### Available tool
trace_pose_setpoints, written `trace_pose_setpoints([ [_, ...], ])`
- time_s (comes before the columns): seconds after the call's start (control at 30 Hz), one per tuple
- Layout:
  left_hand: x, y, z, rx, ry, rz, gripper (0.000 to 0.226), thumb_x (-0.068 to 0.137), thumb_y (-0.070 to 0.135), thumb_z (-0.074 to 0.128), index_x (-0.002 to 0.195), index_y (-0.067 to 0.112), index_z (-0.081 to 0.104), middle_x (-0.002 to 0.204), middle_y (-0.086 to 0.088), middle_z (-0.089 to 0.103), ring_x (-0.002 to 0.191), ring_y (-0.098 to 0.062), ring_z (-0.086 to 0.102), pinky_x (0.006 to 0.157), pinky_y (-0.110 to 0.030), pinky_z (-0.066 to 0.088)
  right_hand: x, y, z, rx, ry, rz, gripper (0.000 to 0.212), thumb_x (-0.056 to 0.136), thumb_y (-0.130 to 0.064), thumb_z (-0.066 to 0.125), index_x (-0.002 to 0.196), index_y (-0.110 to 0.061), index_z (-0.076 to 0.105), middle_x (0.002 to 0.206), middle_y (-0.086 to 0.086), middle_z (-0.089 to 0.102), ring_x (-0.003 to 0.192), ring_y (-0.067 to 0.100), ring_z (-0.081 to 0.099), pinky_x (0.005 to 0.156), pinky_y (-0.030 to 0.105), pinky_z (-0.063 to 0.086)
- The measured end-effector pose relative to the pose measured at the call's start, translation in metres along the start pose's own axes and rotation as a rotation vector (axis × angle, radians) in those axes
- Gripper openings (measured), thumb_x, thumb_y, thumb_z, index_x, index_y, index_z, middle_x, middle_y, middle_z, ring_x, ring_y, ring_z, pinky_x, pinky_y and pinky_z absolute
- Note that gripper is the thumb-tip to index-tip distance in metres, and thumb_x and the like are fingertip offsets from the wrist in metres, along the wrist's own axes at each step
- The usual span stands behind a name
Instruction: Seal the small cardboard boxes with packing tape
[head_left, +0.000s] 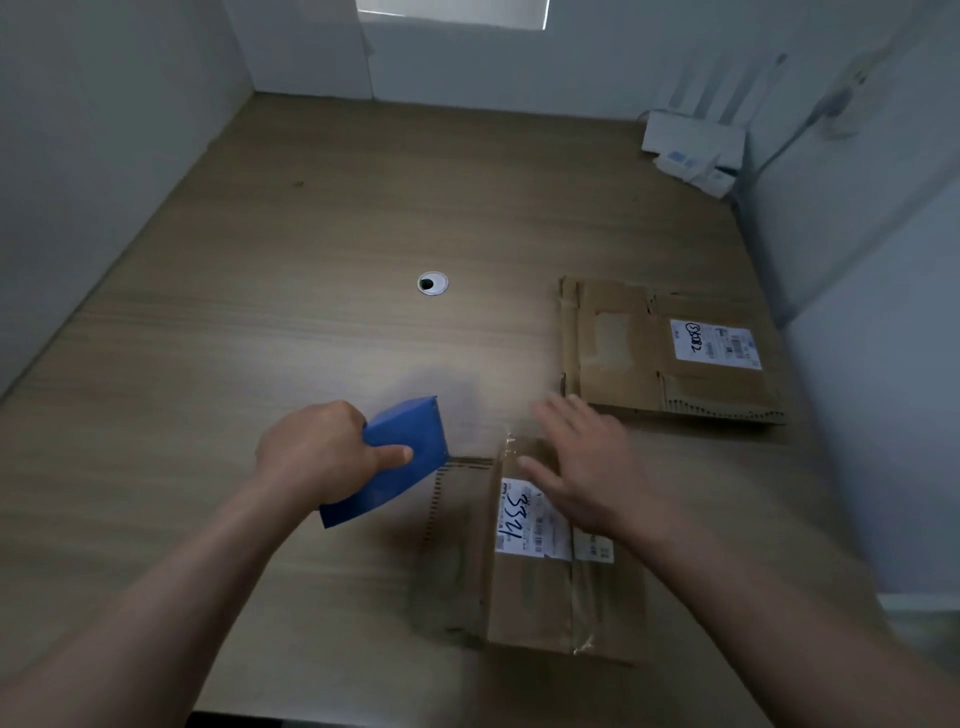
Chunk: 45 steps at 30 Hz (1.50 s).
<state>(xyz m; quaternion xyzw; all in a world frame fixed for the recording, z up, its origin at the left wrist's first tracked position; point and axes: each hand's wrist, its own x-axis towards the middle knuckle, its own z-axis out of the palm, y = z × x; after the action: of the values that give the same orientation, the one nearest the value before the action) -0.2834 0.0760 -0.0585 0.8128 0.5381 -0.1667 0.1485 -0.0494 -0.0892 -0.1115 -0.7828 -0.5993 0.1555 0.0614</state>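
Mid-tape on the near box (530, 587) — tape dispenser (400, 457) at its far edge.
Left hand (322, 452) gripped the tape dispenser, fingers curled round it; right hand (582, 467), fingers straight, lay over the near box by the table's (311, 260) front edge, likely steadying it. Second box (665, 358) sat by the right edge — room to move looked best on the left.

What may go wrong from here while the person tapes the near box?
1. The right hand is open above the near box, not gripping it, so the box may slide when tape is pulled.
2. The left hand holds the blue tape dispenser beside the box's far left corner; the strip may start crooked.
3. New tape may cover the white label.
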Motion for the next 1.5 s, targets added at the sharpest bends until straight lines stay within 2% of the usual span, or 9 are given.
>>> trace_pose_setpoints([
  [0.1, -0.001, -0.003, 0.0, 0.01, -0.006, 0.015, 0.055, 0.078, 0.077, 0.058, 0.077, 0.022, 0.064, 0.069, 0.001, 0.066, 0.065, -0.016, 0.064, 0.063, -0.032, 0.055, 0.014, -0.017, 0.022, -0.005, -0.149, -0.117, 0.06, 0.099, -0.06, 0.036, 0.152, -0.033, 0.03, 0.156, -0.007, 0.035, 0.143, 0.017, 0.032, 0.116, 0.043, 0.027],
  [0.27, -0.007, -0.013, -0.004, 0.022, -0.016, 0.014, 0.053, 0.08, 0.075, 0.06, 0.078, 0.022, 0.064, 0.07, 0.001, 0.065, 0.065, -0.016, 0.063, 0.056, -0.029, 0.046, 0.015, -0.029, 0.046, -0.006, 0.01, -0.012, 0.049, 0.094, -0.058, 0.037, 0.135, -0.033, 0.044, 0.13, -0.008, 0.051, 0.115, 0.015, 0.046, 0.087, 0.034, 0.026],
  [0.7, -0.011, -0.015, -0.015, 0.029, 0.032, 0.026, 0.053, 0.08, 0.075, 0.058, 0.078, 0.022, 0.064, 0.069, 0.002, 0.065, 0.064, -0.014, 0.063, 0.054, -0.027, 0.043, 0.002, -0.008, 0.039, 0.124, -0.084, 0.5, 0.08, 0.074, -0.091, 0.022, 0.09, -0.026, 0.067, 0.075, -0.01, 0.064, 0.069, 0.008, 0.06, 0.069, 0.032, 0.054],
  [1.03, -0.014, -0.001, -0.015, -0.002, 0.063, 0.05, 0.051, 0.079, 0.076, 0.058, 0.081, 0.025, 0.063, 0.071, 0.004, 0.066, 0.065, -0.012, 0.065, 0.067, -0.032, 0.058, -0.026, 0.002, 0.021, 0.426, -0.016, 0.708, 0.06, 0.085, -0.077, 0.05, 0.07, -0.021, 0.064, 0.062, -0.005, 0.064, 0.057, 0.009, 0.061, 0.058, 0.026, 0.051],
  [1.1, -0.017, 0.001, -0.014, -0.002, 0.068, 0.049, 0.051, 0.079, 0.076, 0.058, 0.081, 0.025, 0.063, 0.07, 0.004, 0.066, 0.065, -0.012, 0.065, 0.065, -0.031, 0.057, -0.029, 0.004, 0.027, 0.437, -0.03, 0.755, 0.069, 0.084, -0.083, 0.041, 0.073, -0.02, 0.067, 0.071, -0.002, 0.069, 0.067, 0.014, 0.066, 0.067, 0.031, 0.056],
  [1.17, -0.02, 0.003, -0.014, 0.008, 0.071, 0.047, 0.051, 0.08, 0.076, 0.057, 0.081, 0.025, 0.063, 0.07, 0.004, 0.065, 0.064, -0.012, 0.064, 0.062, -0.029, 0.055, -0.031, 0.007, 0.033, 0.289, 0.017, 0.769, 0.087, 0.081, -0.089, 0.02, 0.109, -0.022, 0.068, 0.117, 0.01, 0.068, 0.108, 0.024, 0.064, 0.095, 0.043, 0.053],
  [1.23, -0.022, 0.006, -0.016, 0.016, 0.072, 0.049, 0.049, 0.081, 0.075, 0.057, 0.081, 0.026, 0.063, 0.071, 0.005, 0.065, 0.065, -0.011, 0.064, 0.061, -0.029, 0.054, -0.034, 0.008, 0.029, 0.18, 0.082, 0.61, 0.087, 0.087, -0.082, 0.024, 0.156, -0.03, 0.02, 0.165, 0.009, 0.013, 0.151, 0.028, 0.019, 0.119, 0.05, 0.021],
  [1.33, -0.027, 0.013, -0.02, 0.017, 0.06, 0.038, 0.046, 0.083, 0.071, 0.058, 0.083, 0.025, 0.063, 0.073, 0.005, 0.064, 0.066, -0.01, 0.062, 0.054, -0.024, 0.044, -0.038, -0.002, 0.017, 0.071, -0.116, 0.086, 0.093, 0.086, -0.079, 0.04, 0.152, -0.042, -0.014, 0.158, -0.01, -0.028, 0.149, 0.018, -0.023, 0.121, 0.049, -0.003],
  [1.5, -0.03, 0.023, -0.024, -0.016, 0.071, 0.013, 0.048, 0.081, 0.071, 0.06, 0.077, 0.023, 0.063, 0.07, 0.003, 0.064, 0.065, -0.013, 0.063, 0.058, -0.029, 0.048, -0.051, 0.001, 0.024, -0.014, -0.297, 0.076, 0.108, 0.07, -0.095, 0.038, 0.155, -0.045, -0.006, 0.166, -0.001, 0.009, 0.15, 0.027, 0.012, 0.121, 0.051, 0.011],
])
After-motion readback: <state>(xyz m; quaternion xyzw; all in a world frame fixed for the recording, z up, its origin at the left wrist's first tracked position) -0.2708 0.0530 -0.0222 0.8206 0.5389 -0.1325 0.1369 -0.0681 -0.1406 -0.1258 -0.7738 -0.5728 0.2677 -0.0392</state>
